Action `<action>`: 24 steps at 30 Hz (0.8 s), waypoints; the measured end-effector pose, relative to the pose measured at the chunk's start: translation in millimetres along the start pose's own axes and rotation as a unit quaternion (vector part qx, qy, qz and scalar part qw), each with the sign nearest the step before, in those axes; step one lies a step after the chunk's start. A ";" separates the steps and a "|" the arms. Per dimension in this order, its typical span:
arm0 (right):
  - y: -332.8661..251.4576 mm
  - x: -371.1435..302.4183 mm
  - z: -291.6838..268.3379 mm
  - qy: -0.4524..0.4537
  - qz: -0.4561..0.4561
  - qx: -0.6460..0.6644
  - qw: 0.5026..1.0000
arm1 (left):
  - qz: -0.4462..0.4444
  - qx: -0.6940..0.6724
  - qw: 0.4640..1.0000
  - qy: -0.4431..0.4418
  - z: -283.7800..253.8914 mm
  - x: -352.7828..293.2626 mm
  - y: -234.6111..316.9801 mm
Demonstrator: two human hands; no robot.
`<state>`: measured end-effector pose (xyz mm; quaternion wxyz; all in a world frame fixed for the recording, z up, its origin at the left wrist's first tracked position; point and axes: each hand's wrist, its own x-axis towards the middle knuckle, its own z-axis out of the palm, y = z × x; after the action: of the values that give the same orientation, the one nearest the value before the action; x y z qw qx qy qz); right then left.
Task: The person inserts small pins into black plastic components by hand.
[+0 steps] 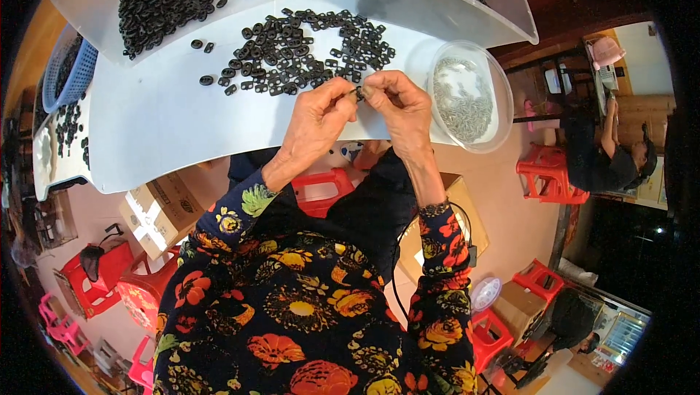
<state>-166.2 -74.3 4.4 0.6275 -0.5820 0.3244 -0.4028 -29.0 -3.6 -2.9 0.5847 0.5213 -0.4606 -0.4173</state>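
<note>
Over the near edge of the white table [153, 132], my two hands meet at their fingertips. Between them is a small black plastic piece [358, 94], mostly covered by the fingers. My left hand [319, 116] pinches it from one side with thumb and forefinger. From the other side my right hand [403, 109] closes on it, thumb against forefinger. Just beyond lies a loose spread of small black plastic pieces with two holes [292, 52]. To the right of my right hand sits a round clear tub [499, 121] of tiny silvery metal pieces [464, 107], perhaps springs.
A translucent bin [87, 1] with a heap of black pieces [175, 5] stands far left, another translucent bin [445, 16] far right. A blue basket [79, 74] is at the left. Cardboard boxes [164, 213] and red stools [543, 172] stand around; a person [609, 158] sits at right.
</note>
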 end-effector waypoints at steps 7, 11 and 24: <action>0.2 -2.0 1.3 -0.007 -0.037 -0.024 0.999 | 0.028 0.075 0.997 0.000 1.5 0.3 -6.1; -4.4 -1.0 -0.3 -0.017 0.001 -0.034 0.999 | 0.009 -0.001 1.000 0.003 3.2 0.6 -5.1; -7.3 -2.5 9.0 0.010 -0.014 -0.145 0.989 | -0.019 0.041 0.999 -0.018 -2.3 1.3 4.5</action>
<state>-160.4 -67.9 12.5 0.5276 -0.6675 0.3767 -0.3662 -26.5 -3.8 1.6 0.5465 0.5461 -0.4779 -0.4180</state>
